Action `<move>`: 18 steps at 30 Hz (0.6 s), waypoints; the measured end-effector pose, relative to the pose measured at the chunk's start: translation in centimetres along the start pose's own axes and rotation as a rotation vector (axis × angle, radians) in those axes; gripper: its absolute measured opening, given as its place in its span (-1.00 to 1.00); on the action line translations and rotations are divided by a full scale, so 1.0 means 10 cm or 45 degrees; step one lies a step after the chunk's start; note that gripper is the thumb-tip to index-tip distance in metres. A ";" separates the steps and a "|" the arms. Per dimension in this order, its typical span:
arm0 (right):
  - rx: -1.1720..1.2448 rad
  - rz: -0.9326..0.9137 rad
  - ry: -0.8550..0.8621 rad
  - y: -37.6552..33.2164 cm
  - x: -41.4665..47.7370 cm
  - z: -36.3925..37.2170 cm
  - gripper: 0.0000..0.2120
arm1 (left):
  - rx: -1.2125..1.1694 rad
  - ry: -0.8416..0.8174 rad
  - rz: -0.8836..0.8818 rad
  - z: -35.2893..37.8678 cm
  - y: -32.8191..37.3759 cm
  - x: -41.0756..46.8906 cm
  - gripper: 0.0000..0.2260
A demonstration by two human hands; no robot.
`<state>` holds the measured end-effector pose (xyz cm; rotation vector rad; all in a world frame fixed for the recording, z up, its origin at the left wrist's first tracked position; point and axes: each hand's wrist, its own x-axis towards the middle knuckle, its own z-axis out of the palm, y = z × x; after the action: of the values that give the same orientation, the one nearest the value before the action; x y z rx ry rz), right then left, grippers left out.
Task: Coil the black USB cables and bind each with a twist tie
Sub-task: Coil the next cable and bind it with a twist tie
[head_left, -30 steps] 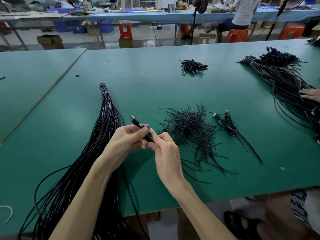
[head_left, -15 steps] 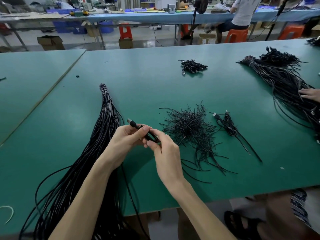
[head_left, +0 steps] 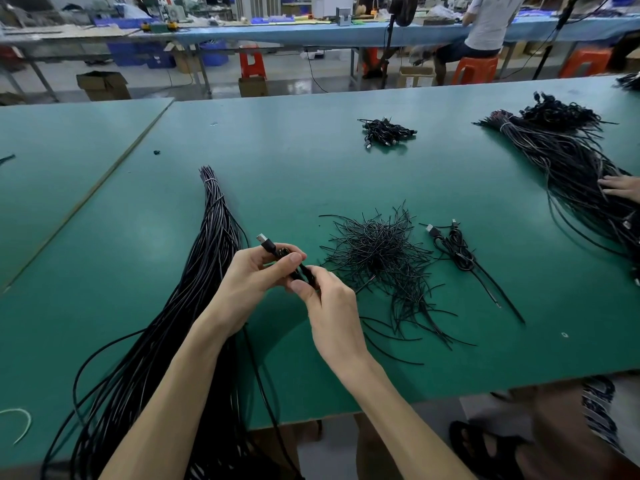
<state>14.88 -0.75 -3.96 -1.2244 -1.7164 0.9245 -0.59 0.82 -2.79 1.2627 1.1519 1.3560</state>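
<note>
Little has moved since the earlier frames. Both grips sit at the same spot at frame centre, and the plug has only swung slightly to the left.

Head view. Left grip (head_left: 252,282) is closed, with the thumb and curled fingers pinching the cable (head_left: 305,270) just behind its plug (head_left: 265,241). Right grip (head_left: 329,306) is also closed, its fingertips pinching the same cable immediately lower right of the left thumb, so the two grips almost touch. The held section's long axis runs from upper left, where the plug tip stands clear of the fingers, to lower right. From the grips the slack drops past the left wrist toward the lower edge of the frame and over the near edge of the table (head_left: 311,168).

Judgement: coiling is at its start, and the next turns must draw on that slack below. Whether any loop is already wound inside the left grip cannot be told.

Materials:
- The cable is thin, round and limp, in smooth black sheathing.
- The plug is a rigid black block with a bright metal tip.
- Bundle (head_left: 211,271) of like cables lies just left of the left grip, banded near its top and fanning downward.
- Ties (head_left: 377,251), short stiff black wires in a bristling heap, lie just right of the right grip, which is the nearer one.
- One bound coil (head_left: 453,247) lies further right of the ties.
- The table surface is matte green.
</note>
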 end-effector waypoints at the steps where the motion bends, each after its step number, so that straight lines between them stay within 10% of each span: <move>1: -0.001 0.004 0.002 0.00 0.00 0.00 -0.58 | 0.000 -0.006 -0.004 0.00 0.00 0.00 -0.76; 18: 0.007 -0.028 0.116 0.00 0.00 -0.04 -0.78 | -0.057 -0.092 -0.178 -0.04 -0.03 0.01 -0.70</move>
<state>15.25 -0.70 -3.81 -1.2232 -1.6512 0.8469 -0.97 0.93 -3.13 1.1682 1.1322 1.2171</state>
